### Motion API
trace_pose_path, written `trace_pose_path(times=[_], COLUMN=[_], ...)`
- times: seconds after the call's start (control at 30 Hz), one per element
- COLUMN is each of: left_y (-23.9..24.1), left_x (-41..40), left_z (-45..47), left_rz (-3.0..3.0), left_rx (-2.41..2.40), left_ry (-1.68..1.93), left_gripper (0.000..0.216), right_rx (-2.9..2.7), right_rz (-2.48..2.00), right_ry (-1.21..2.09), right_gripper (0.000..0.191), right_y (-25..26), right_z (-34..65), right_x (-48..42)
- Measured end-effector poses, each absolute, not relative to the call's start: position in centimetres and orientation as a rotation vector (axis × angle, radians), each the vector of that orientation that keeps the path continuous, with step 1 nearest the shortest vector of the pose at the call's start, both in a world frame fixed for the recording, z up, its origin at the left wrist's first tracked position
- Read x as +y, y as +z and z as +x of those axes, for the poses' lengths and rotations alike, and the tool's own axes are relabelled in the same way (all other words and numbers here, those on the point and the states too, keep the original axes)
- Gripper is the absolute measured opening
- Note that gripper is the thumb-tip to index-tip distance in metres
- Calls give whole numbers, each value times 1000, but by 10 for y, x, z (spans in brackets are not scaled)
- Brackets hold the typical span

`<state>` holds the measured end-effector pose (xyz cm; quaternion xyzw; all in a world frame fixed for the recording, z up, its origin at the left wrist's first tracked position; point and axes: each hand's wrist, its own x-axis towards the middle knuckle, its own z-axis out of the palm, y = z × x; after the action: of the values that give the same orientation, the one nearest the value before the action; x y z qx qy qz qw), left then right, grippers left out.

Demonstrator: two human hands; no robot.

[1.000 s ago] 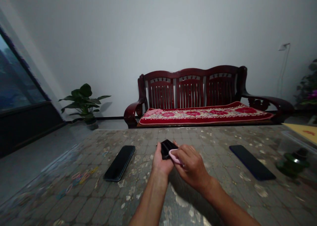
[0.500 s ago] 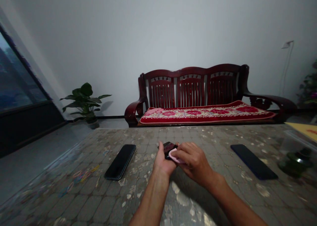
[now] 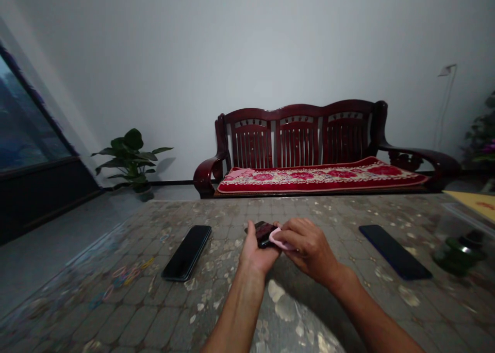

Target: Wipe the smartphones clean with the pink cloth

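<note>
My left hand (image 3: 256,254) is closed around a small dark phone (image 3: 262,231), holding it just above the patterned table (image 3: 216,301). My right hand (image 3: 307,249) pinches a pink pad or cloth (image 3: 279,238) and presses it against the near end of that phone. Most of the phone is hidden by both hands. A black phone (image 3: 187,252) lies flat to the left of my hands, and a dark blue phone (image 3: 394,251) lies flat to the right.
Coloured rubber bands (image 3: 127,276) are scattered on the table's left side. A green dish (image 3: 456,254) and a clear box (image 3: 464,216) stand at the right edge. Beyond the table are a red wooden bench (image 3: 309,157) and a potted plant (image 3: 131,160).
My right hand has shifted the pink pad slightly up and right along the phone. The left hand and the phone have stayed almost in place.
</note>
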<state>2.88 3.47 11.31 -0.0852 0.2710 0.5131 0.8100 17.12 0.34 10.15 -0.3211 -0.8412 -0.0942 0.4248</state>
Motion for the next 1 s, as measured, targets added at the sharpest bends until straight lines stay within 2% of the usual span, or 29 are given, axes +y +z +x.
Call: trace_pose_path(times=[0.27, 0.9, 1.0], left_y=[117, 122, 119], left_x=[31, 31, 30], left_z=[29, 27, 29], left_rz=[-153, -87, -50], left_rx=[634, 507, 497], left_ry=[998, 1188, 1148], left_gripper=[54, 48, 55], right_rx=[-2124, -2060, -2090], right_rz=[-774, -846, -797], right_ry=[-197, -196, -189], right_gripper=[14, 12, 15], right_y=[98, 102, 102], right_z=[163, 179, 171], right_x=[0, 4, 0])
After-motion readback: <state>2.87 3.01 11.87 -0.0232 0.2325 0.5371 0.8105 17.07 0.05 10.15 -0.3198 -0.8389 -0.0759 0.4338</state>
